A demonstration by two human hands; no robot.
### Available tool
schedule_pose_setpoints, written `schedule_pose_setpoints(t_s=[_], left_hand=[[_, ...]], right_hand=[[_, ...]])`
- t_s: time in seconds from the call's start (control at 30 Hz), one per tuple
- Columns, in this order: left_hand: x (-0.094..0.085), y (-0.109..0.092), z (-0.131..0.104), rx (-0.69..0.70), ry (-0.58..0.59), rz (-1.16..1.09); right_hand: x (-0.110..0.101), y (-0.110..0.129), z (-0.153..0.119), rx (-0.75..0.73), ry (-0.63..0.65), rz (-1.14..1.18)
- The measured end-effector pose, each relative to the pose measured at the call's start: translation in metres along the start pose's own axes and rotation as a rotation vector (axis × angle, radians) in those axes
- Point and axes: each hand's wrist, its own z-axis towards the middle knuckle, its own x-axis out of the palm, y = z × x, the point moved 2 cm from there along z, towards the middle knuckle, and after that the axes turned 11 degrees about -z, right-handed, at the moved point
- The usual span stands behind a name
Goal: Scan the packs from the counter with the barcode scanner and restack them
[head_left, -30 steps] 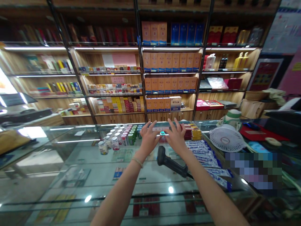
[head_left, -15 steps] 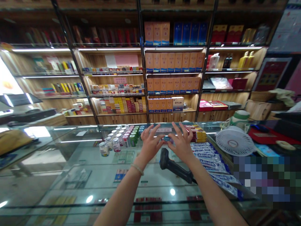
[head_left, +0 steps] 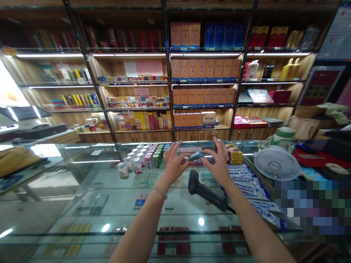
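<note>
Both hands meet over the glass counter, pinching a small blue-green pack from opposite ends. My left hand has its thumb and index finger at the left end, the other fingers raised. At the right end is my right hand, gripping with thumb and fingertips. The pack is slightly tilted; its print is too small to read. Just below lies a black barcode scanner, touched by neither hand. Several small jars and rows of pink and green containers stand left of my left hand.
Blue-and-white long packets fan out beside my right forearm, with yellow-red packs behind them. A white fan and a green-white jug stand at right. Boxed goods fill the wall shelves beyond the counter.
The pack has turned between my fingers, so more of its blue-green side shows. My hands have moved slightly apart, and the view has shifted a little.
</note>
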Motion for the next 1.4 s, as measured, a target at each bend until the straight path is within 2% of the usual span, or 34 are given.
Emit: schedule_pose_setpoints(t_s=[0.23,0.47,0.73,0.9,1.1,1.2,1.4], left_hand=[[-0.008,0.002,0.004,0.003,-0.086,-0.009],[-0.013,-0.002,0.003,0.037,-0.094,0.028],[-0.012,0.002,0.002,0.008,-0.089,0.070],[-0.010,0.006,0.000,-0.005,-0.074,0.093],[-0.007,0.010,-0.002,-0.012,-0.062,0.086],[-0.007,0.010,-0.002,-0.010,-0.057,0.086],[-0.008,0.009,-0.002,-0.007,-0.058,0.090]], right_hand=[[0.002,-0.004,0.001,-0.010,0.024,-0.165],[0.008,-0.010,-0.003,-0.007,0.124,-0.285],[-0.004,0.005,0.001,0.009,0.230,-0.465],[-0.017,0.021,-0.030,-0.086,0.273,-0.489],[-0.025,0.034,-0.079,-0.055,0.345,-0.496],[-0.025,0.037,-0.089,-0.042,0.377,-0.498],[-0.017,0.039,-0.093,-0.040,0.438,-0.509]])
